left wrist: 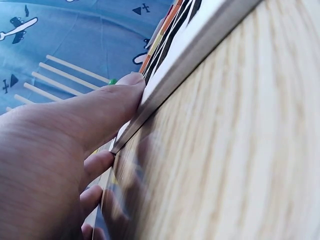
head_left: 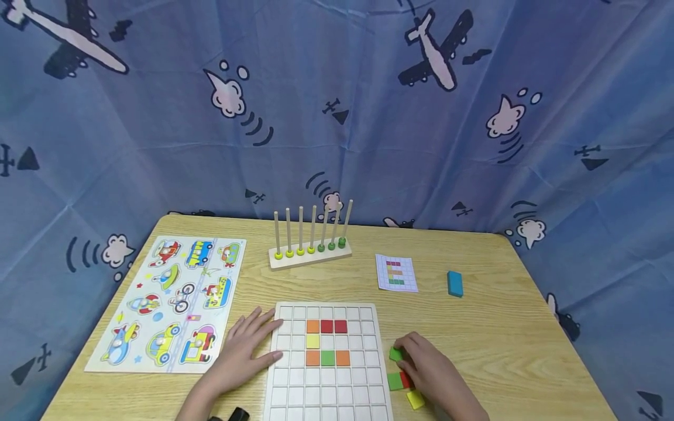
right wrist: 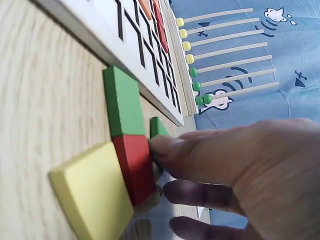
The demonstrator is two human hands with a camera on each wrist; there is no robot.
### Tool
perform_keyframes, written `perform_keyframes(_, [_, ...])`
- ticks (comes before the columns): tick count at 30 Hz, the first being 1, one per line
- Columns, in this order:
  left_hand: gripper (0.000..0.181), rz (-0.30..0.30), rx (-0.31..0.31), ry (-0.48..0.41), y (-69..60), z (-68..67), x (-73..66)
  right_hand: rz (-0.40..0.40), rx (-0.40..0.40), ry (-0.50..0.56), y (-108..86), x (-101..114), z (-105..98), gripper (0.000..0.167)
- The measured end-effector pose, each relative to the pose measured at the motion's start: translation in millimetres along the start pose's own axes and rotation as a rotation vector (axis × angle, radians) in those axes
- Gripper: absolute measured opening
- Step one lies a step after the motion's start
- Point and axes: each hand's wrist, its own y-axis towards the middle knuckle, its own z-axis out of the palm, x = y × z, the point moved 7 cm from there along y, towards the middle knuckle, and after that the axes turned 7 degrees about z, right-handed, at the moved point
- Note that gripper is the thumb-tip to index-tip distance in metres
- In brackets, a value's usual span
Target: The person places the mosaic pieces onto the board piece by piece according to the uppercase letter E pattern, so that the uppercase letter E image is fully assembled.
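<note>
A white grid board [head_left: 297, 379] holds orange, red, yellow and green tiles. My left hand [head_left: 239, 356] rests at the board's left edge, thumb and fingertips touching its rim; the left wrist view shows the thumb on the board's side [left wrist: 165, 90]. Right of the board, my right hand [head_left: 434, 374] pinches a green tile [head_left: 396, 354] between thumb and fingers. In the right wrist view that green tile [right wrist: 158, 127] is partly hidden by the thumb. Beside it lie another green tile [right wrist: 125, 102], a red tile [right wrist: 136, 167] and a yellow tile [right wrist: 95, 192].
A puzzle board [head_left: 174, 304] with vehicle pictures lies at the left. Behind the grid stands a peg rack [head_left: 310, 255] with yellow and green beads. A pattern card [head_left: 397, 273] and a blue block [head_left: 455, 283] lie at the back right. Black objects [head_left: 239, 414] show at the bottom edge.
</note>
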Motion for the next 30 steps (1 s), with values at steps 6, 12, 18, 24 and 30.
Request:
perform_keyframes(6, [0.059, -0.01, 0.013, -0.009, -0.3, 2.0, 2.8, 0.013, 0.026, 0.088, 1.9, 6.7, -3.3, 0.018])
perform_keyframes(12, [0.059, -0.003, 0.005, -0.009, -0.6, 2.1, 3.2, -0.2, -0.012, 0.131, 0.9, 44.2, -6.4, 0.016])
perform_keyframes(18, [0.059, 0.016, -0.009, 0.001, 0.0, 0.5, 1.9, -0.422, -0.073, 0.112, 0.2, 89.8, -0.7, 0.013])
perform_keyframes(24, [0.058, 0.013, -0.007, -0.005, 0.0, 0.8, 2.5, -0.538, -0.042, 0.084, 2.6, 123.0, 15.8, 0.013])
perform_keyframes(30, [0.058, 0.009, -0.006, -0.002, -0.1, 1.9, 3.2, -0.599, -0.022, 0.062, 2.4, 136.8, 30.7, 0.011])
